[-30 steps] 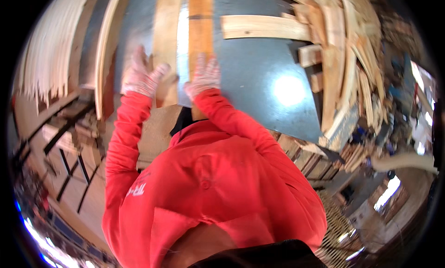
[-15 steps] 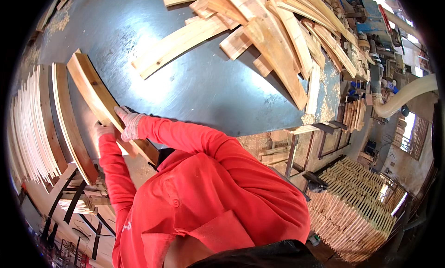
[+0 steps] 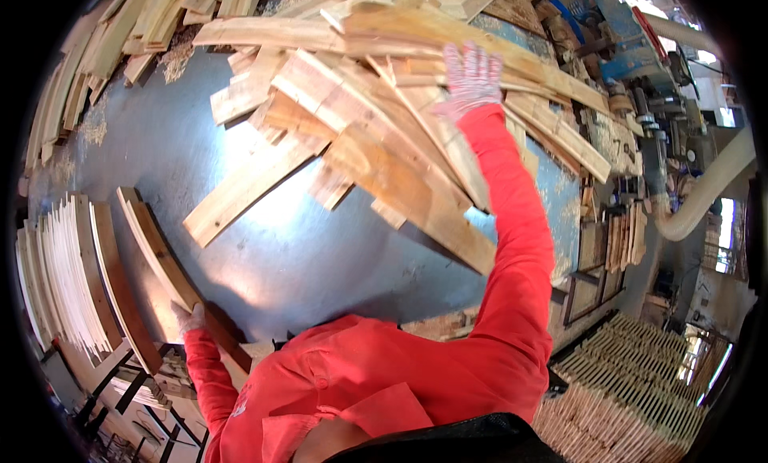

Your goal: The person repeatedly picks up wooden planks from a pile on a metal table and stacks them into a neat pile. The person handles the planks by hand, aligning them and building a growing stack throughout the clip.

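Observation:
My left hand (image 3: pixel 189 318), in a pale glove, grips the near part of a long wooden board (image 3: pixel 164 251) standing on edge at the left of the metal table. Stretched far forward, my right hand (image 3: pixel 472 77) wears a striped work glove and has its fingers spread over a heap of loose boards (image 3: pixel 384 127). Its palm is over the boards; whether it presses on them I cannot tell. A wide orange-brown plank (image 3: pixel 408 195) slants across the front of the heap. Left of the held board stands another board (image 3: pixel 120 287), beside a tight row of edge-on boards (image 3: pixel 68 271).
The grey metal table (image 3: pixel 160 155) lies before me, with more boards (image 3: pixel 112 55) and sawdust (image 3: pixel 92 131) at its far left. A blue machine (image 3: pixel 632 51) and a pale hose (image 3: pixel 708 187) are at the right. Stacked slats (image 3: pixel 632 383) stand at lower right.
My right hand has let go of the board at the left and reached forward and right to the heap. My left hand stays on the board. The view has shifted, showing more of the far table.

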The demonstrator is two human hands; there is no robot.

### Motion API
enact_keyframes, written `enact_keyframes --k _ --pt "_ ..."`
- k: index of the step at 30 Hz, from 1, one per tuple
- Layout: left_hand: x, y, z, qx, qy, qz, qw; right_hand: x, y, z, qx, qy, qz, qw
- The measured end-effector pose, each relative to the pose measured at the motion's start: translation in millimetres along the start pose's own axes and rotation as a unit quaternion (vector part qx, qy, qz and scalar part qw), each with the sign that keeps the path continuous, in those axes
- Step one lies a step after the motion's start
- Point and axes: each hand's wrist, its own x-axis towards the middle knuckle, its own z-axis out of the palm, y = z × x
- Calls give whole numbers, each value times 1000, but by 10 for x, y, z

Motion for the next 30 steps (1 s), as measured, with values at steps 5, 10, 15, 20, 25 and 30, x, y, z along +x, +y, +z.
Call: enact_keyframes --k 5,10,15,20,25,30 --pt "17 -59 5 8 23 -31 999 744 604 440 -34 -40 -156 986" --pt "-18 -270 6 -150 35 -104 983 1203 300 660 66 64 -220 971" --pt "-155 228 -80 47 67 -113 990 1734 -210 96 167 -20 -228 959" --pt "-168 217 69 121 81 -103 984 1866 -563 -397 273 -102 -218 931" --pt "-297 429 24 93 48 -101 989 1158 -721 -152 302 -95 -108 942" --pt "-350 481 -200 33 10 -99 994 4 -431 500 261 -100 -77 957"
